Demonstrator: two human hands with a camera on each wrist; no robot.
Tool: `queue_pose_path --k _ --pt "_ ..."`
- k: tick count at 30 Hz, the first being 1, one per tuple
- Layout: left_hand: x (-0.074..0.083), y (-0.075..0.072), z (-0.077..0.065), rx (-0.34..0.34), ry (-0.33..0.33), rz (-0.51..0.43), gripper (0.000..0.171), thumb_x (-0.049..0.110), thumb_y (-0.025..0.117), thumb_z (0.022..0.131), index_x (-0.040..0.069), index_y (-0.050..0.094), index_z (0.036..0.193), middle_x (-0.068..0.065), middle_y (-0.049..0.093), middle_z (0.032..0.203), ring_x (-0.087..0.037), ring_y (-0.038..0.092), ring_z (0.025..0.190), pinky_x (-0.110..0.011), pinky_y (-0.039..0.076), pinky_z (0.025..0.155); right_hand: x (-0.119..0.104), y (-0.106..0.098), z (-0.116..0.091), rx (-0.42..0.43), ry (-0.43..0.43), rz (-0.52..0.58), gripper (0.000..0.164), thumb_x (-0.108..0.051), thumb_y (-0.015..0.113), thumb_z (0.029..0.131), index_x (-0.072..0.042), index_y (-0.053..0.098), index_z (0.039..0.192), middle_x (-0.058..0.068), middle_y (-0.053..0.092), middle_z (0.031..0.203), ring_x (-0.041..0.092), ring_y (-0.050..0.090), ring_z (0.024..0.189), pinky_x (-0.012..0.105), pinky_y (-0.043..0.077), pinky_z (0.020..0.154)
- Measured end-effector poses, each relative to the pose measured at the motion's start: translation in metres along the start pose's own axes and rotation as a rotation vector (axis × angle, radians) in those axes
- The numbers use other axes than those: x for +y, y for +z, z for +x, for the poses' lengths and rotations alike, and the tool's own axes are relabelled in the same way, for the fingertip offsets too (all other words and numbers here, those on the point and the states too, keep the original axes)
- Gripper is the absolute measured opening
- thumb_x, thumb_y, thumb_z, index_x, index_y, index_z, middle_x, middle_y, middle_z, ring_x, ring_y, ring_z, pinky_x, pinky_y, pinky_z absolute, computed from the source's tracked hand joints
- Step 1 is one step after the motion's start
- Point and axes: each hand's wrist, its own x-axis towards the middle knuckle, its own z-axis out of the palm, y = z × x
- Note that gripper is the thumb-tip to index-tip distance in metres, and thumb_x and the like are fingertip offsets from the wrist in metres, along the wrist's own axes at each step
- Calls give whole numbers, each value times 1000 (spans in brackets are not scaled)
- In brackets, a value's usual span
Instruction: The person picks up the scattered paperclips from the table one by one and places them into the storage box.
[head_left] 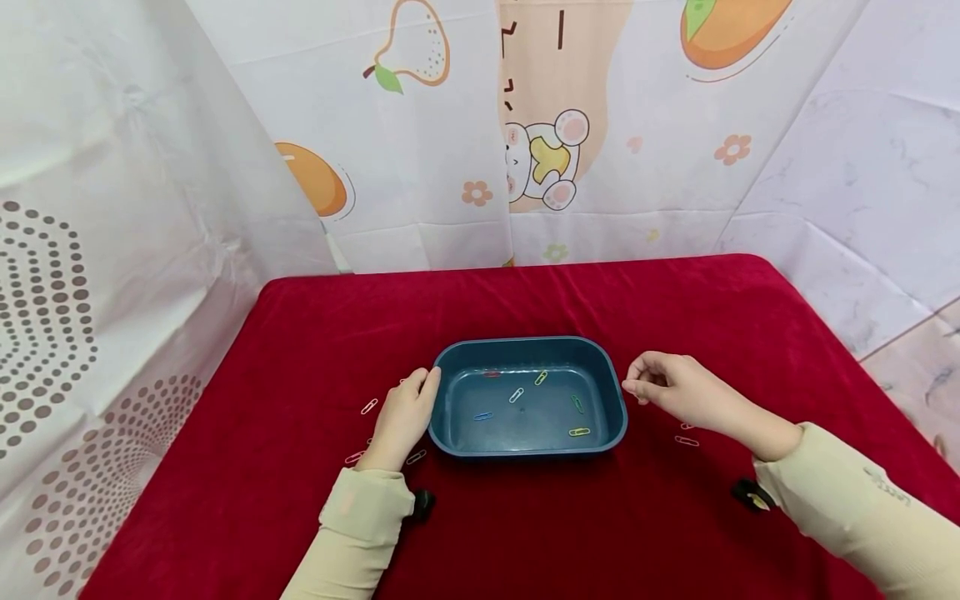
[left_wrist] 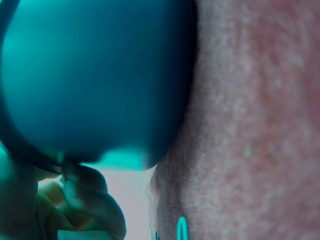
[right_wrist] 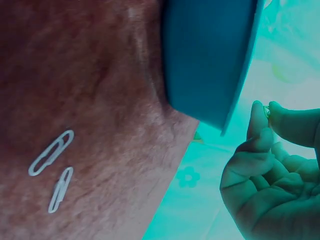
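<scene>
A dark blue plastic bin [head_left: 525, 454] sits on the red cloth with several coloured paper clips inside, among them a white paper clip [head_left: 517, 395], a blue paper clip [head_left: 483, 416] and a green paper clip [head_left: 577, 404]. At its left side, my left hand [head_left: 405, 421] grips the rim; the left wrist view shows curled fingers [left_wrist: 87, 190] right at the edge. Just outside the bin's right rim, my right hand [head_left: 675, 387] pinches a small paper clip [right_wrist: 266, 112] between thumb and index fingertip, raised above the cloth.
Loose paper clips lie on the red cloth [head_left: 525, 533] on both sides: a pale paper clip [head_left: 369, 407] and others around the left hand, and a pinkish paper clip [head_left: 686, 441] under the right forearm. A printed curtain [head_left: 420, 167] hangs behind the table.
</scene>
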Motion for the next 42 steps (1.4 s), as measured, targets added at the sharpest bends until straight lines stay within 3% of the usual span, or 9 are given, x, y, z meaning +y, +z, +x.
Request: queue_pose_path --k 14,32,42 --pt "1 0 0 3 -6 0 39 38 41 105 12 42 76 -6 40 64 -20 39 55 -29 34 56 -16 0 18 -39 1 63 10 -14 64 95 -4 63 95 1 62 75 18 58 71 25 49 63" --pt "0 1 0 1 -9 0 39 38 41 105 12 42 76 -6 40 63 -20 40 54 -29 34 56 -27 17 37 -87 -13 153 13 -17 64 96 -4 63 97 5 60 76 21 56 70 28 51 61" --pt "0 1 0 2 -11 -4 39 38 41 105 12 42 76 -5 40 63 -20 39 54 -29 34 55 -28 30 43 -116 -27 204 14 -17 63 97 -3 64 98 15 63 80 28 58 71 28 51 61"
